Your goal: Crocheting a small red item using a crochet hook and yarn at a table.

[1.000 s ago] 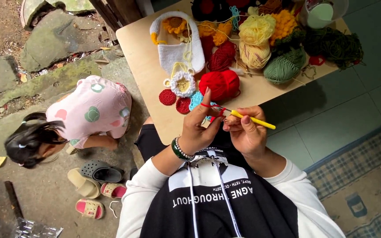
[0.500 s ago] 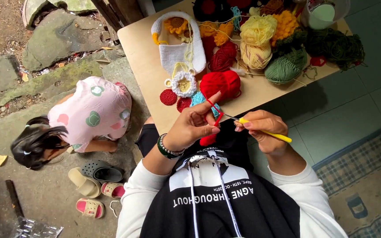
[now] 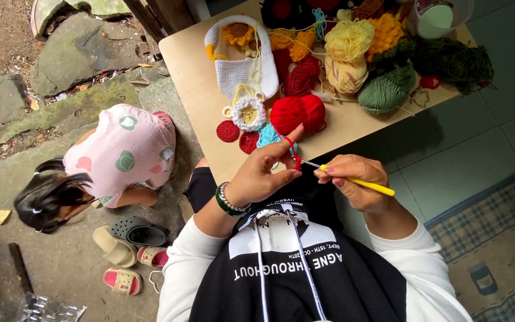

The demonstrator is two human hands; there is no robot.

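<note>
Left hand (image 3: 263, 176) pinching red yarn (image 3: 291, 148) taut, right hand (image 3: 353, 179) gripping yellow hook (image 3: 359, 182) — best kept short, snug.

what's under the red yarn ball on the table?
The red yarn ball rests on the bare wooden table, beside a blue crocheted piece and red crocheted rounds. The left hand covers its near edge; the spot directly beneath is hidden.
</note>
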